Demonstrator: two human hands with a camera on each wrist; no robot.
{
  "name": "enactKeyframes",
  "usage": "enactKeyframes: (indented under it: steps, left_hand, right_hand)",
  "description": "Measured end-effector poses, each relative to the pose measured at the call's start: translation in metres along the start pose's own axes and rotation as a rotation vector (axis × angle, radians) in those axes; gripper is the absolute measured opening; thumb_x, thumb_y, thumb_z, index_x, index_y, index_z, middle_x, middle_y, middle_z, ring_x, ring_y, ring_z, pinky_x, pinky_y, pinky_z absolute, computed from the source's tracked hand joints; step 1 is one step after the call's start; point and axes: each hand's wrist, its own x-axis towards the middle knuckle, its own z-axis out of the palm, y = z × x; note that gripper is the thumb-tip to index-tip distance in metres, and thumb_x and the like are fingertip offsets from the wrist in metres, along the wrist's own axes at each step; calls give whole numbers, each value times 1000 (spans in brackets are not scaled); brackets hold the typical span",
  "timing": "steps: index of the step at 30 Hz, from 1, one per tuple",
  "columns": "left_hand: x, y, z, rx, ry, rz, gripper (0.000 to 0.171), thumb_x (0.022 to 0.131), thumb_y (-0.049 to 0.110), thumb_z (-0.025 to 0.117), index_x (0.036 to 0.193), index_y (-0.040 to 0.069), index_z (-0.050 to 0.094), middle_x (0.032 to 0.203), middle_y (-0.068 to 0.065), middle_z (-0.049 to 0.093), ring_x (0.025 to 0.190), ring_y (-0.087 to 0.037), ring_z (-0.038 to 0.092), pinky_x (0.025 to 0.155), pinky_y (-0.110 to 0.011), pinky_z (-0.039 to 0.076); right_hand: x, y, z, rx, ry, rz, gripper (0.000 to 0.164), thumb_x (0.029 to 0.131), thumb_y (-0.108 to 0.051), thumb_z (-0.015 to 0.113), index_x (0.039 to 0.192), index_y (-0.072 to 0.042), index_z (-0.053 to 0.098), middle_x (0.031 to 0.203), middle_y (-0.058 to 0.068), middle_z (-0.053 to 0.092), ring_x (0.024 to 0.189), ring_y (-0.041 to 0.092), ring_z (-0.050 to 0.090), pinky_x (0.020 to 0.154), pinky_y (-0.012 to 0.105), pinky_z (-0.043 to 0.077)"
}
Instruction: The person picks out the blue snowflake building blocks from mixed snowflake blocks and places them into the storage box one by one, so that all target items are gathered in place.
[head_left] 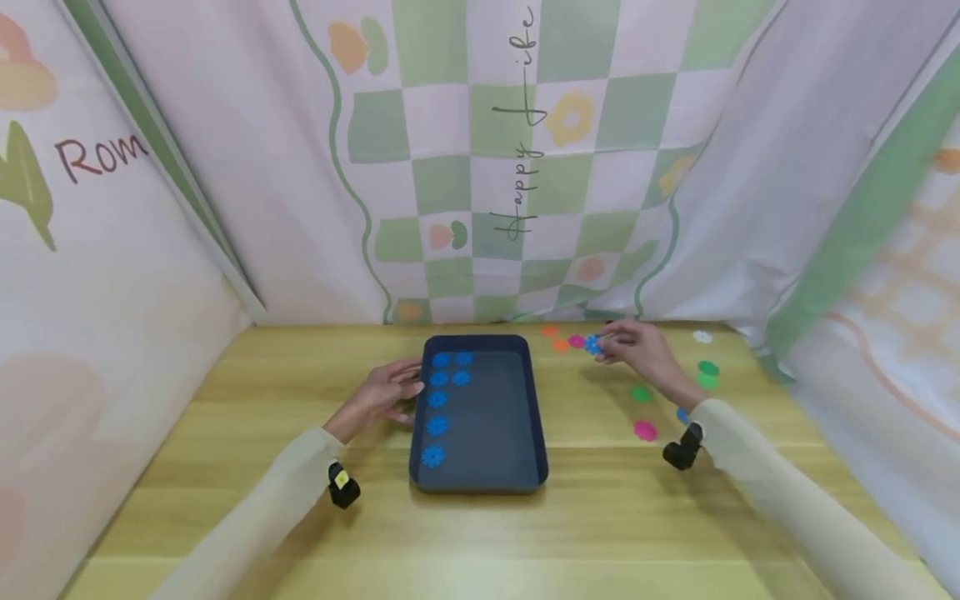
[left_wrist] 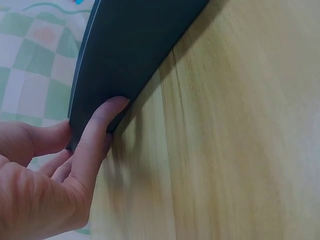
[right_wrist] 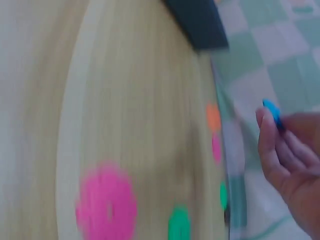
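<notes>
A dark rectangular tray (head_left: 480, 479) lies on the wooden table, with several blue flower-shaped pieces (head_left: 437, 425) along its left side. My left hand (head_left: 375, 396) rests against the tray's left side, fingers fairly straight. In the left wrist view, its fingertips touch the tray's outer wall (left_wrist: 135, 45). Right of the tray, my right hand (head_left: 641, 350) pinches a blue flower-shaped piece (head_left: 592, 344) between thumb and fingertips. The right wrist view shows this blue piece (right_wrist: 272, 111) edge-on, raised off the table.
Near the back edge lie orange pieces (head_left: 561, 345) and a pink one (head_left: 576, 342). Around the right forearm are another pink piece (head_left: 645, 431), green pieces (head_left: 708, 367), a blue one (head_left: 682, 415) and a white one (head_left: 702, 337). A patterned curtain (head_left: 495, 183) hangs behind the table.
</notes>
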Motion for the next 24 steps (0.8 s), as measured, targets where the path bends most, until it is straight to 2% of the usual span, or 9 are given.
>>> enactKeyframes:
  steps: [2, 6, 12, 17, 19, 24]
  left_hand:
    - [-2, -3, -2, -6, 11, -10, 59, 107, 2, 56, 163, 8, 37, 167, -22, 34, 144, -43, 48, 66, -37, 68]
    - [-3, -5, -3, -11, 9, -6, 60, 107, 3, 57, 163, 9, 37, 166, -23, 36, 144, -44, 48, 67, -37, 68]
    - [-2, -2, -4, -4, -10, 17, 60, 107, 4, 57, 163, 8, 35, 165, -27, 35, 144, -46, 46, 69, -38, 68]
    - [-2, -4, -4, 12, 11, 6, 59, 107, 5, 58, 162, 10, 38, 164, -27, 37, 138, -45, 54, 69, -39, 68]
    - [-2, -5, -3, 12, 17, -3, 59, 107, 5, 58, 162, 11, 39, 163, -26, 38, 138, -44, 54, 69, -39, 68]
    - [-5, -5, -3, 6, 12, 11, 58, 108, 5, 57, 162, 11, 38, 164, -25, 38, 145, -45, 46, 69, -38, 68]
  right_hand:
    - [1, -10, 15, 47, -12, 29, 32, 105, -8, 64, 129, 13, 63, 116, 34, 71, 89, 22, 79, 89, 48, 65]
    - [3, -27, 40, 110, -65, 82, 33, 105, -6, 62, 132, 13, 62, 124, 33, 69, 93, 22, 78, 94, 53, 63]
    - [8, -50, 78, 197, -160, 116, 35, 103, 2, 62, 134, 19, 57, 114, 34, 70, 87, 19, 76, 89, 45, 66]
    - [12, -63, 107, 226, -243, 132, 32, 103, 4, 61, 131, 19, 58, 112, 31, 70, 84, 15, 74, 87, 41, 67]
    - [14, -68, 116, 223, -274, 145, 31, 102, 4, 61, 131, 17, 59, 111, 28, 70, 86, 18, 75, 90, 46, 65]
    - [22, -81, 135, 239, -349, 166, 31, 101, 6, 62, 131, 15, 60, 108, 29, 71, 97, 37, 76, 96, 59, 61]
